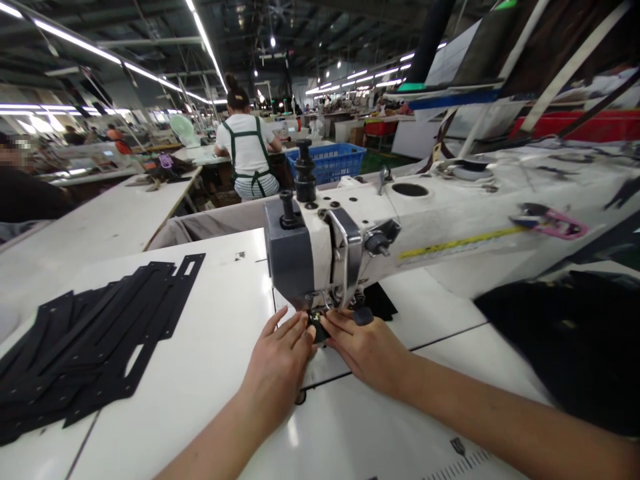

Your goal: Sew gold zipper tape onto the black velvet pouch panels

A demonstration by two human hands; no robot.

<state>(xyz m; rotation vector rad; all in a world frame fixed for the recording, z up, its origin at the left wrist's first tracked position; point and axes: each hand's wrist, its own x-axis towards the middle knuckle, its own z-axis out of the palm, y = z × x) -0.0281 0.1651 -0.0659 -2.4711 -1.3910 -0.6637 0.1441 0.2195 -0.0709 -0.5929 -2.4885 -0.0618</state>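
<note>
Dark fabric [320,332] lies partly hidden beneath the sewing machine [435,215], and whether the hands [279,357] pinch it I cannot tell.

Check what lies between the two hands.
The head view shows a small dark piece between the left hand and right hand, by the sewing machine.

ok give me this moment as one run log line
left hand: fingers on black piece; right hand: fingers on same piece; sewing machine: head above it; black cutouts: overlapping pile, left of hands
</note>
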